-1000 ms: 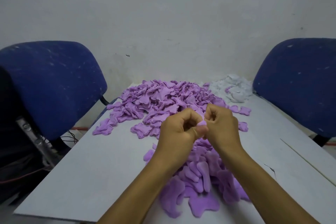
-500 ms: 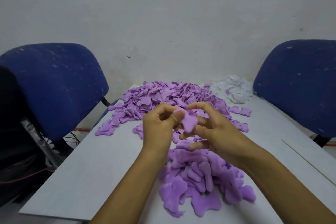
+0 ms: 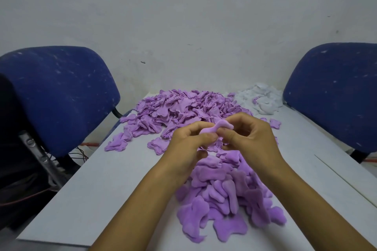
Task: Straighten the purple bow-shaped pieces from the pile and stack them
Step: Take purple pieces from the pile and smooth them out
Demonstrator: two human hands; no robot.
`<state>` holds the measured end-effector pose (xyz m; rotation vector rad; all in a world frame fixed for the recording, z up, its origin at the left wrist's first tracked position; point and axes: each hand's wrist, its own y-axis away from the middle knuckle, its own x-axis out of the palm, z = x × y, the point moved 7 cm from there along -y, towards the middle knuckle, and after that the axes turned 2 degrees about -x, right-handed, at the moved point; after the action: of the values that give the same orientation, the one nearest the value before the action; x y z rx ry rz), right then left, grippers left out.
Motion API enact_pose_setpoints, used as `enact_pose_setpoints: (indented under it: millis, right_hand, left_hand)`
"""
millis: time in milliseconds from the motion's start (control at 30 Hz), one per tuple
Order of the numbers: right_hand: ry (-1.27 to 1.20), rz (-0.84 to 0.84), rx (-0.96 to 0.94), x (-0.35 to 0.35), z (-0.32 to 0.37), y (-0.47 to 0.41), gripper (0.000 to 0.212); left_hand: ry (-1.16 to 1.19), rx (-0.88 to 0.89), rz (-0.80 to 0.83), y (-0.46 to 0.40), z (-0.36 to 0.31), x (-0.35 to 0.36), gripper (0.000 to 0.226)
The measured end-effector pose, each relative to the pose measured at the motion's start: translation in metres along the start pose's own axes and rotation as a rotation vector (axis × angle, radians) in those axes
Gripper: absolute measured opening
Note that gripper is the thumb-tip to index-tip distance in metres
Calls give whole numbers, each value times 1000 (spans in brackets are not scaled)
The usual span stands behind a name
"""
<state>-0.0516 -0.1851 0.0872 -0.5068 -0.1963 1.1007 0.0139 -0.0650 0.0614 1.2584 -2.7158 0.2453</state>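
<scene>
step: flattening one piece | grip: left hand and right hand each pinch an end, held above near stack | piece curved in an S | tip: pull ends apart evenly, thumb out the fold, lay flat on stack | far pile untouched

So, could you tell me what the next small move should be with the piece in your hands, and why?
Probably pull its two ends gently apart to flatten it. The purple piece is pinched between the left hand and right hand and curves in an S, so it isn't straight enough yet for the near stack.
</scene>
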Motion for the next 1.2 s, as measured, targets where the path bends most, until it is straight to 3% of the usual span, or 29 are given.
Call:
enact_pose_setpoints:
  millis: [167,267,400,567,767,833,1033,1167,1200]
  right_hand:
    - [47,-69,32,-6,-6,0,6]
    - [77,-72,26,-8,-7,1,8]
    - [75,-21,-26,-5,-1,1,8]
    - [27,-3,10,-4,-2,1,5]
    - [-72,-21,49,-3,-1,-5,11]
    - [-40,-1,13,-5,2,-6,12]
    - [22,9,-49,-10,8,-6,14]
    - [-5,-55,8,-13,2,-8,13]
    - [-22,-70,25,-14,1,-8,14]
  left_hand:
    - [59,-65,141,5,2,14,26]
    - [-64,-25,24,4,2,9,29]
    - [-7,-30,-69,2,2,-2,32]
    - [3,-47,33,6,3,8,19]
    - [441,-173,371,16,1,29,28]
    - [536,-222,382,17,2,30,32]
    - [450,-201,367,16,3,30,39]
    - [425,-167,464,22,1,39,10]
    - [404,-167,466,22,1,41,11]
